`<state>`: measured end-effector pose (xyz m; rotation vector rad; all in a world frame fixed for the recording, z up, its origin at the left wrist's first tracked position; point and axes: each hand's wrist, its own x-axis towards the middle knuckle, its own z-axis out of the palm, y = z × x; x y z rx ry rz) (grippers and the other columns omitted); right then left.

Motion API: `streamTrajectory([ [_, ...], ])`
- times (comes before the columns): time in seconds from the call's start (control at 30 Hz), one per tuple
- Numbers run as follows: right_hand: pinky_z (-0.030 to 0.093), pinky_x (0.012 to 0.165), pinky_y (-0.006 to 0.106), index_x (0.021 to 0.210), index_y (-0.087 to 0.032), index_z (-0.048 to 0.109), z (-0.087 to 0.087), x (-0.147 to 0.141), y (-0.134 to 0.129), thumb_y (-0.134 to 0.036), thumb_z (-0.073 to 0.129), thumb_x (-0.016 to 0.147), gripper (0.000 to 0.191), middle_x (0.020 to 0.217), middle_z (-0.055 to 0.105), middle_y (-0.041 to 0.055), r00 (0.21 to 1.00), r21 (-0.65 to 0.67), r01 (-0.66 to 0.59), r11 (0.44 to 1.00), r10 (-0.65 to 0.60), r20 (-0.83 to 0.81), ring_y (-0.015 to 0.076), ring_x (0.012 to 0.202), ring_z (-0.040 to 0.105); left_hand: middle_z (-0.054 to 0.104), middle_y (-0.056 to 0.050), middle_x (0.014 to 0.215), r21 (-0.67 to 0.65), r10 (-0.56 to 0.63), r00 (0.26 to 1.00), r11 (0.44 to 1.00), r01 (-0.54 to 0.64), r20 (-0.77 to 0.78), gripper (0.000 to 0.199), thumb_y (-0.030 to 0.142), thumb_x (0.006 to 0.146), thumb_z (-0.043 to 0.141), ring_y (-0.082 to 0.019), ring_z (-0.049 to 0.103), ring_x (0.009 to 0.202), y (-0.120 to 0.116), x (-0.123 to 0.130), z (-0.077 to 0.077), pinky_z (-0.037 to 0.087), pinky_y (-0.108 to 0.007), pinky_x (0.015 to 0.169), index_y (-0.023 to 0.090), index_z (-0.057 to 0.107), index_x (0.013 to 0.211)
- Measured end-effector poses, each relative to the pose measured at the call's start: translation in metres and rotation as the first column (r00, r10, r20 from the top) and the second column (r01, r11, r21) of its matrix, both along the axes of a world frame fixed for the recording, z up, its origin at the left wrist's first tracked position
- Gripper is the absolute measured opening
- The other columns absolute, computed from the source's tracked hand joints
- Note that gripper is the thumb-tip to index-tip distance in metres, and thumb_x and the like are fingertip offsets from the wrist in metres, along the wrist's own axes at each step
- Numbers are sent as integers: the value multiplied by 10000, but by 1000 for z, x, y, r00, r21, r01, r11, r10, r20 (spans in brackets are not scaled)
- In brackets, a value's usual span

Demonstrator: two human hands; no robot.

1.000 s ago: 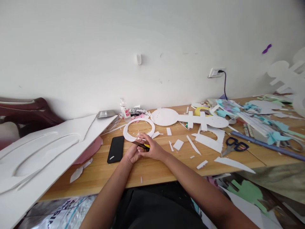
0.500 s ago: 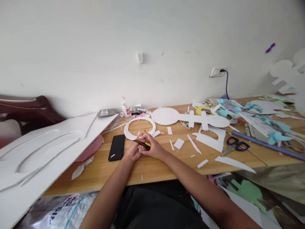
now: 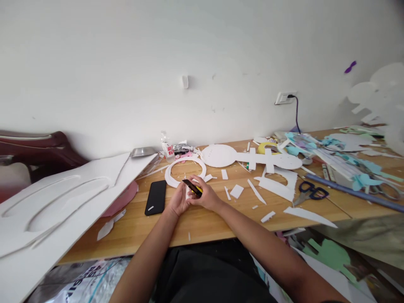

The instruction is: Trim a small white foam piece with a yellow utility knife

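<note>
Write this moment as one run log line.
right hand: holds utility knife | left hand: holds small white piece | nearby: black phone

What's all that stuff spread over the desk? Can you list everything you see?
utility knife: one, black and yellow, in the right hand
small foam piece: one, white, in the left hand
foam ring: one, white, behind the hands
phone: one, black, left of the hands
foam board: one large, white, far left
scissors: one pair, dark blue handles, right
tape roll: one, yellow, back
foam scraps: many, white, scattered
wooden table: one
left hand: one
right hand: one
</note>
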<state>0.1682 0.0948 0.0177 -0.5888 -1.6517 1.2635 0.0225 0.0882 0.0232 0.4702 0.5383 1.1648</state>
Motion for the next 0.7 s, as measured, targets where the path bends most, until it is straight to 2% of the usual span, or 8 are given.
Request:
streamTrajectory([
  [0.07,547,827,323,1370,-277,429,1,0,0,-272,823,603,863,1152,643,55,1000,-51,8,999,-8,-4,173,922,670,633,-37,759,25,-11,1000,1000,11,-6,265,390,922,518,-83,534,502,2,-1,-1,480,-186,463,165,616,1023],
  [0.13,548,805,305,1371,-274,428,1,1,1,-286,818,616,849,1122,648,43,998,-40,62,997,-62,-4,160,882,660,666,-59,805,60,-22,1000,998,23,-21,277,392,909,536,-124,607,585,4,-4,-5,516,-226,532,164,619,1044],
  [0.2,510,910,337,1346,-261,452,1,3,5,-298,819,621,813,1204,621,60,985,41,172,984,-172,-14,196,1036,622,695,-81,884,91,3,998,996,2,-58,285,357,884,579,-157,657,684,7,-5,-9,526,-245,588,166,624,1091],
  [0.3,397,1064,398,1324,-237,464,-1,5,13,-315,817,632,782,1326,559,92,959,154,282,947,-284,-13,241,1232,520,713,-108,993,138,140,981,983,-121,-138,301,292,833,651,-174,679,794,11,-5,-16,522,-251,669,138,658,1091],
  [0.37,367,1090,416,1334,-237,453,-2,5,16,-324,810,640,785,1347,550,97,959,180,274,945,-283,26,247,1259,508,720,-112,1011,183,224,961,964,-194,-165,297,277,794,703,-174,676,832,12,-3,-18,512,-251,715,115,685,1042],
  [0.47,374,1088,412,1352,-251,442,-5,3,16,-302,790,656,780,1362,551,87,968,205,212,956,-234,94,243,1273,507,737,-84,953,233,281,945,943,-238,-170,306,289,729,778,-156,670,812,13,-1,-19,494,-245,747,114,707,970],
  [0.57,389,1078,405,1362,-270,442,-5,3,14,-261,760,680,752,1380,543,67,967,234,178,956,-214,141,238,1278,507,743,-57,876,251,295,936,937,-244,-190,335,287,669,826,-139,668,761,13,-2,-19,485,-237,744,122,713,938],
  [0.7,431,1037,393,1364,-298,451,-4,4,13,-206,732,690,736,1380,549,40,949,254,194,948,-247,196,240,1240,546,745,-78,914,257,279,933,941,-219,-226,416,265,639,845,-159,680,777,12,-4,-19,491,-259,753,129,705,1006],
])
